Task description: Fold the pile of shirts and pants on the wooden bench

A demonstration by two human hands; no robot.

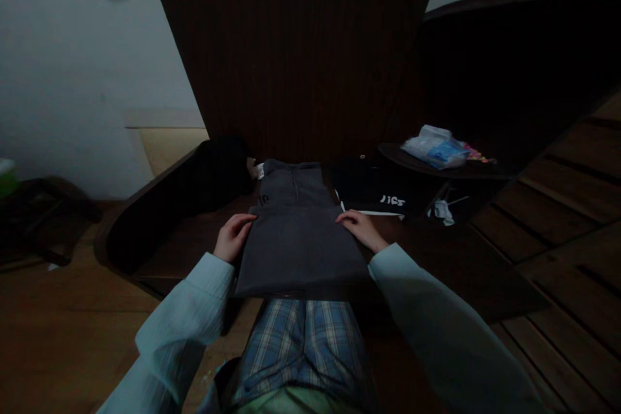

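Grey trousers (303, 249) lie folded in front of me on the dark wooden bench, their near half doubled back over the rest. Toward the back, the waist end shows a centre seam and a small dark print at its left side. My left hand (233, 236) pinches the left corner of the folded edge between thumb and fingers. At the opposite corner, my right hand (361, 228) grips the same edge. The cloth between both hands is fairly flat and taut.
Black clothing with white lettering (373, 191) lies to the right of the trousers, and a dark bundle (220, 171) sits to the left. A plastic packet (436, 147) rests on a small shelf (412, 165). The bench's curved arm (116, 233) rises at left.
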